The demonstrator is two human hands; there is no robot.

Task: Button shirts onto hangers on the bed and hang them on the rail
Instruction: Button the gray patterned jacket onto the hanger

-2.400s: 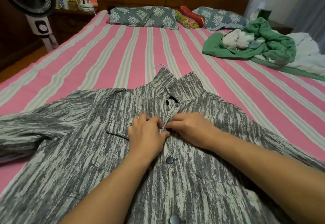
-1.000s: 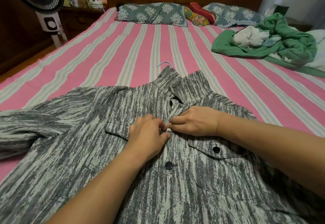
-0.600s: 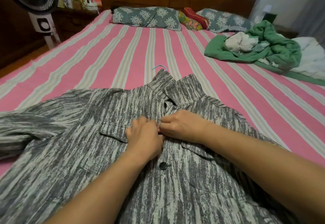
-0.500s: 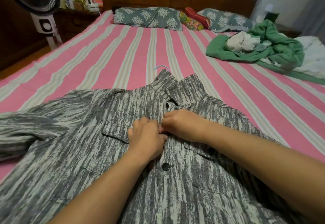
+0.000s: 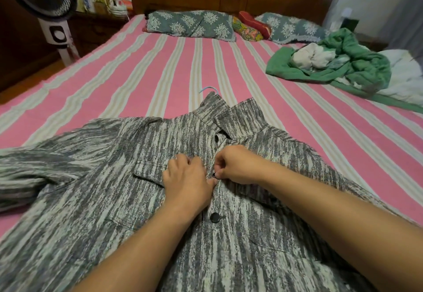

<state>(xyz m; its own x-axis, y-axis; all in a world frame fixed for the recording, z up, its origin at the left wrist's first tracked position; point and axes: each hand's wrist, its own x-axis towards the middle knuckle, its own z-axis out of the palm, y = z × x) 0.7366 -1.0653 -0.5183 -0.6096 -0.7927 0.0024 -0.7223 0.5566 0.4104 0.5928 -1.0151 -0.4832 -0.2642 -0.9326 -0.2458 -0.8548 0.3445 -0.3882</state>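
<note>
A grey-and-cream streaked cotton shirt (image 5: 114, 200) lies face up on the pink striped bed (image 5: 148, 67), with the light blue hook of a hanger (image 5: 207, 89) poking out above its collar. The left hand (image 5: 186, 183) pinches the shirt's placket edge with curled fingers, and the right hand (image 5: 237, 164) pinches a small dark button (image 5: 214, 174) between thumb and forefinger right beside it. The step in hand appears to be fastening this chest button; the one below, a round black button (image 5: 215, 217), looks already closed. Next, the person likely must push the button fully through its hole, then lift the shirt by the hook toward the rail, which is not in view
</note>
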